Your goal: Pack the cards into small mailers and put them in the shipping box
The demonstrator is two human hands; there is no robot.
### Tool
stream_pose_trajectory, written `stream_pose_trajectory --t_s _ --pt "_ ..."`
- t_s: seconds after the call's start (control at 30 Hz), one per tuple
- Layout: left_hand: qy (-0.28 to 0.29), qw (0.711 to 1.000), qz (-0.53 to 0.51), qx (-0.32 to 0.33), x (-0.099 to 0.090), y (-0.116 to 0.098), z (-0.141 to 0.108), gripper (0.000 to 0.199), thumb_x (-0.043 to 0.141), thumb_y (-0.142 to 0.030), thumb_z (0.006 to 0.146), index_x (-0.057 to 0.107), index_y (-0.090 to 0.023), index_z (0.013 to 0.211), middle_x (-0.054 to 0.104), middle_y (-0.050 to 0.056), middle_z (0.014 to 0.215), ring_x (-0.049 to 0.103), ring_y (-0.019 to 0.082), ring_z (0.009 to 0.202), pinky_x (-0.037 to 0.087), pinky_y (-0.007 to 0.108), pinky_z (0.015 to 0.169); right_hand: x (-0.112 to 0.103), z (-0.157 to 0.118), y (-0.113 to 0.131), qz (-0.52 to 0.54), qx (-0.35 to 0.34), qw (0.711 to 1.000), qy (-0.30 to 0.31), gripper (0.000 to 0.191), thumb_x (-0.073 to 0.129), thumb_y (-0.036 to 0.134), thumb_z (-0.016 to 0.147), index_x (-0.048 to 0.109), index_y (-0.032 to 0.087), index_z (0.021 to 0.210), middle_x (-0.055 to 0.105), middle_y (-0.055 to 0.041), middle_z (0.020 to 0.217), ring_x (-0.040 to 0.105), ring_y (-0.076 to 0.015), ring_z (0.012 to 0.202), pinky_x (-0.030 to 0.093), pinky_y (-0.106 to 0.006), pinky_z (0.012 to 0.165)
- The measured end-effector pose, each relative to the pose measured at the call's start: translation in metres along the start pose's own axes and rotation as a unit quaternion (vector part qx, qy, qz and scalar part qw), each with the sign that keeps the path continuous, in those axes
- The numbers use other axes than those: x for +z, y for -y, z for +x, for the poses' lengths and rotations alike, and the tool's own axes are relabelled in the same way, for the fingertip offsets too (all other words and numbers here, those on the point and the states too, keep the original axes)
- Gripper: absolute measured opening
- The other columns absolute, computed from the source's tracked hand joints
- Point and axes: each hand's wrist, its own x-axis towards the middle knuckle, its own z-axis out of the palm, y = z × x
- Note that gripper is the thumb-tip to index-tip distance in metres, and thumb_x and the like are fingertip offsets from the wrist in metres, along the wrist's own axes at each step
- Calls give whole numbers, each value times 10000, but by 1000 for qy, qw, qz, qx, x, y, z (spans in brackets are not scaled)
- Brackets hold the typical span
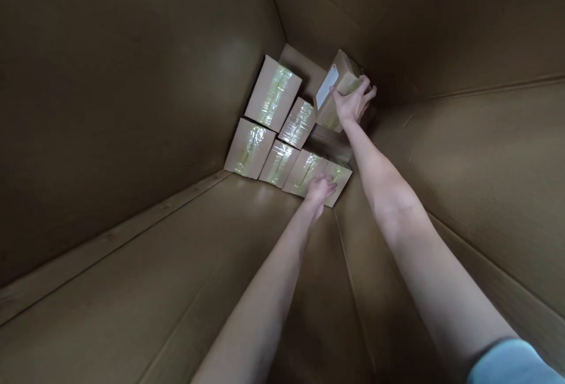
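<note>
Deep inside a large cardboard container, my right hand (353, 99) grips a small taped cardboard box (338, 91) with a white label on one side. That box is tilted, beside the container's far right wall. My left hand (321, 189), fingers loosely apart, is over two boxes at the near end of the bottom layer: one brown taped box (304, 172) and the corner box (339, 183). Whether its fingertips touch them I cannot tell. Nothing shows in the left hand.
Several other taped boxes stand packed at the left, among them a larger box (273, 93), a smaller one (298, 123) and a corner one (250, 149). High cardboard walls (176, 107) enclose everything. Part of the container's floor (304, 63) shows behind the boxes.
</note>
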Motion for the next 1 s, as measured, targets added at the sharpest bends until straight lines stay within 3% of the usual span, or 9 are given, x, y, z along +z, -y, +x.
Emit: stream_pose_trajectory --t_s 0.1,0.23,0.33,0.43,0.53,0.6,0.73,0.9,1.0 --pt "-16 1000 9 -11 -13 3 18 604 686 -112 969 566 -128 1560 744 222 1448 821 263 1085 637 388 1030 25 25 8 -14 11 1000 0 871 550 812 1019 333 309 1696 273 -257 1686 453 -545 1508 446 -812 1110" --pt "-17 1000 -10 11 -23 1 40 574 693 -112 968 579 -156 1530 763 186 1428 820 215 1016 638 338 969 52 63 14 35 98 994 -20 873 509 780 1050 292 273 1726 274 -285 1682 487 -558 1469 467 -830 1076" --pt "-3 1000 -7 -5 -28 5 52 499 731 -138 952 638 -171 1441 801 163 1339 815 198 936 639 311 885 57 96 19 88 119 989 -17 876 472 787 1065 291 260 1740 273 -289 1693 435 -597 1507 467 -862 1045" --pt "-12 1000 6 -22 -32 10 60 450 735 -140 958 660 -174 1400 810 146 1304 799 172 856 618 279 811 51 115 25 96 141 985 7 859 428 726 1106 242 217 1772 256 -292 1738 350 -586 1597 435 -837 1140" --pt "-33 999 10 -20 -37 14 58 457 715 -126 971 653 -160 1422 808 148 1297 798 171 849 613 291 835 42 102 26 56 155 986 11 871 400 563 1147 74 89 1801 203 -325 1798 216 -475 1717 346 -705 1312" --pt "-38 999 13 -22 -39 19 50 455 738 -133 962 669 -160 1410 810 153 1287 811 192 905 616 307 875 37 78 19 35 140 989 41 845 386 435 1151 10 44 1798 176 -319 1829 219 -371 1747 328 -582 1365" --pt "-45 998 31 -38 -39 26 33 425 777 -139 933 707 -166 1352 812 160 1284 819 209 942 620 321 896 37 44 4 30 93 987 130 820 453 312 1093 122 53 1797 185 -251 1863 236 -247 1756 305 -441 1392" --pt "-53 998 26 -19 -37 31 34 420 706 -115 953 697 -154 1372 810 169 1316 803 170 874 615 292 846 64 66 16 70 -8 985 158 715 538 279 1073 381 62 1736 364 -196 1815 292 -232 1733 262 -382 1403" --pt "-55 998 30 -11 -40 42 41 387 704 -130 951 716 -158 1336 819 160 1282 777 145 823 594 263 784 84 81 30 62 -26 980 187 701 510 198 1065 385 47 1738 367 -179 1822 296 -234 1731 287 -368 1398"
